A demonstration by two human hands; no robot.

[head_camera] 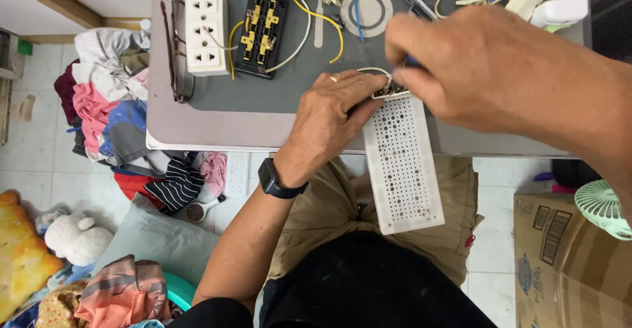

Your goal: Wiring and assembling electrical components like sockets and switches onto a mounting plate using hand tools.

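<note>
**Steady the panel, keep the tool square**

The person sits at the grey desk (197,127) with a long white perforated panel (403,163) leaning from the lap up onto the desk's near edge. The left hand (332,114) grips the panel's top corner, its fingers (359,87) pressed together around a small metal fitting (390,91) with a white wire (372,70) looping out of it. The right hand (487,64) comes in from above, its fingers closed on a slim tool whose dark handle barely shows at the knuckles; I cannot tell what kind of tip it has, since the hand hides it.

From where I stand, the work looks like tightening or seating something at that fitting. To do it well, I would say the left hand's grip should stay low and firm so the panel does not rock on the desk edge, and the tool should stay in line with the fitting rather than tilted, or it may slip. The loose wire wants keeping clear of the tip.

Farther back on the desk lie a white triple socket (206,33), an opened black socket base (263,35) with yellow wires, and a pair of glasses (176,51).
</note>
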